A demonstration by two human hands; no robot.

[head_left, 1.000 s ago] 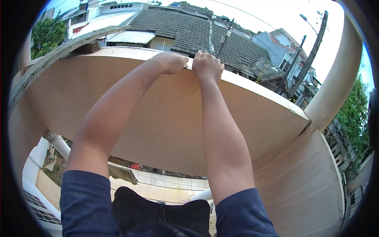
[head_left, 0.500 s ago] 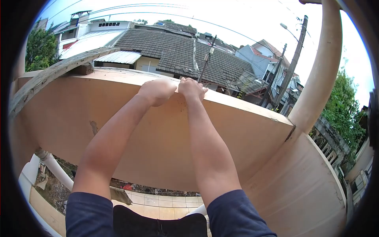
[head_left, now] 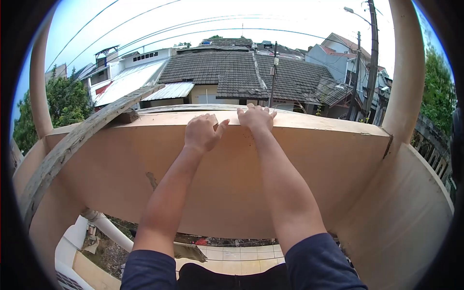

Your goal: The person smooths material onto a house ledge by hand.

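My left hand (head_left: 202,133) is at the front edge of the beige parapet wall (head_left: 309,159). Its fingers curl over the edge and its thumb points up to the right. A small pale piece (head_left: 214,121) shows between thumb and fingers; its kind cannot be made out. To its right, my right hand (head_left: 256,117) rests on the wall's top with fingers spread and nothing visible in it. Small dark specks mark the wall face just below the right hand.
A weathered wooden plank (head_left: 82,137) slants across the left, near a dark block (head_left: 126,116) on the ledge. Round columns (head_left: 408,72) stand at both ends. Below the wall is a drop to a tiled surface (head_left: 237,258) and a white pipe (head_left: 113,229). Tiled roofs lie beyond.
The view has levelled and shifted, so wall and hands appear lower and further right. My left hand's thumb has come away from the fist, and the hands are slightly further apart.
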